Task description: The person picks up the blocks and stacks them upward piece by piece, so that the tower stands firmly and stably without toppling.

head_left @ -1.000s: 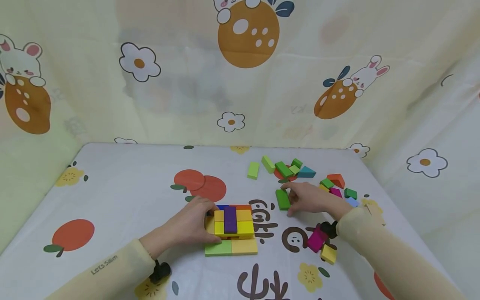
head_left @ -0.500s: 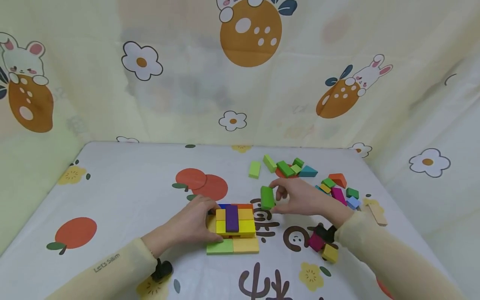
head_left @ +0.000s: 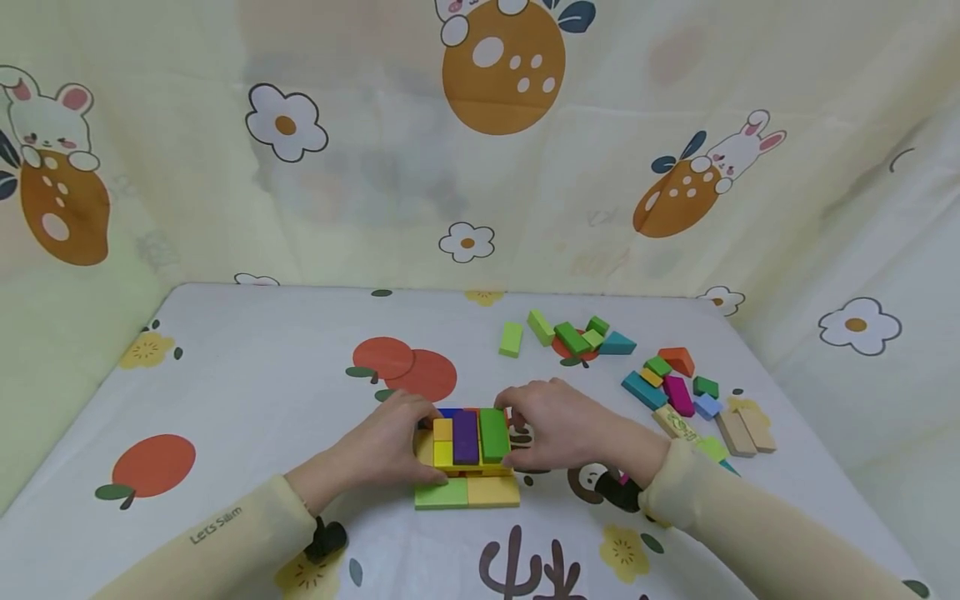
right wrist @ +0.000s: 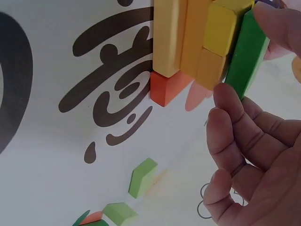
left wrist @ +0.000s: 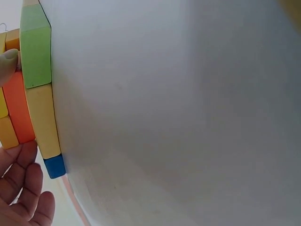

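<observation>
A layered stack of toy building blocks stands on the cloth in the head view, with a light green block and a tan block along its near bottom edge. My left hand grips the stack's left side, thumb near and fingers far; in the left wrist view the thumb lies by an orange-red block. On top lies a purple block. Just right of it, my right hand pinches a green block by its ends. The right wrist view has this block over a yellow block, contact unclear.
Loose light green and green blocks and a teal triangle lie at the back right. Farther right are a teal block, a magenta block, an orange block and tan blocks.
My right hand has lifted the green block off the cloth and carried it left to the top of the stack, beside the purple block. The left hand keeps its hold on the stack.
</observation>
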### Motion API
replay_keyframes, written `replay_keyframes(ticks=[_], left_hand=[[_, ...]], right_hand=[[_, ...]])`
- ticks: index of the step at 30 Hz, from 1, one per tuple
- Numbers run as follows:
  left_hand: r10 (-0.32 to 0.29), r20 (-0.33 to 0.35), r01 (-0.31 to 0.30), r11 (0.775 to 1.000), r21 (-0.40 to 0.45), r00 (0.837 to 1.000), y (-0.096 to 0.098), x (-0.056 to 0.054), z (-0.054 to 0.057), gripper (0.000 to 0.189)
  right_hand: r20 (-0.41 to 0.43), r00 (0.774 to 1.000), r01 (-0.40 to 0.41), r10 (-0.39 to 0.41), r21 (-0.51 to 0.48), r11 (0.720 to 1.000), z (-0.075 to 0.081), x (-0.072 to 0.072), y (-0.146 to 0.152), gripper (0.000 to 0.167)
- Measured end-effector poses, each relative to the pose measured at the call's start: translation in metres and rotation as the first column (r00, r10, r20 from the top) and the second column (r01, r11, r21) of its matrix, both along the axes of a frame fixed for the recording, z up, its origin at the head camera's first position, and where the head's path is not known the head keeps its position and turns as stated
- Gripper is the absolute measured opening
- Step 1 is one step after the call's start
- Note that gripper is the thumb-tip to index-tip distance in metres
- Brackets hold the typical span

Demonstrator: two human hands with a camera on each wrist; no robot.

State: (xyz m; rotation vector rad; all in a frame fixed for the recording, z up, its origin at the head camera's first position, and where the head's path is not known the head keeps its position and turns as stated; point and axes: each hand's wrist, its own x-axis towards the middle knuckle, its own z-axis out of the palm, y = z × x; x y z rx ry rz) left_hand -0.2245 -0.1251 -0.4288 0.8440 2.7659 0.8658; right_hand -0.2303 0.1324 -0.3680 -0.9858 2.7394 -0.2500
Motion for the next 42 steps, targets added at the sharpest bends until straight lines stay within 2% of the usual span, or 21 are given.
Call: replay_keyframes(ticks=[11, 14, 19, 33, 42], left_hand=[[0.004, 0.022, -0.004, 1.000, -0.001, 1.000, 0.001, 0.000, 0.000, 0.056], [0.002, 0.019, -0.002, 1.000, -0.001, 1.000, 0.001, 0.000, 0.000, 0.055], [0.006, 0.022, -0.006, 1.000, -0.002, 1.000, 0.000, 0.001, 0.001, 0.057], [-0.008, 0.002, 0.008, 1.000, -0.003, 1.000, 0.000, 0.001, 0.001, 0.056], [0.004, 0.022, -0.004, 1.000, -0.002, 1.000, 0.000, 0.001, 0.000, 0.056]], right_hand=[[0.043, 0.999, 0.026, -0.025, -0.014, 1.000, -0.005, 0.001, -0.003, 0.060], [0.021, 0.999, 0.025, -0.025, 0.000, 1.000, -0.005, 0.002, -0.003, 0.067], [-0.060, 0.998, 0.007, -0.006, 0.018, 1.000, -0.006, 0.003, -0.007, 0.080], [-0.078, 0.997, -0.014, 0.016, 0.015, 1.000, -0.008, 0.005, -0.025, 0.066], [-0.076, 0.997, -0.026, 0.026, 0.005, 1.000, -0.009, 0.004, -0.026, 0.063]])
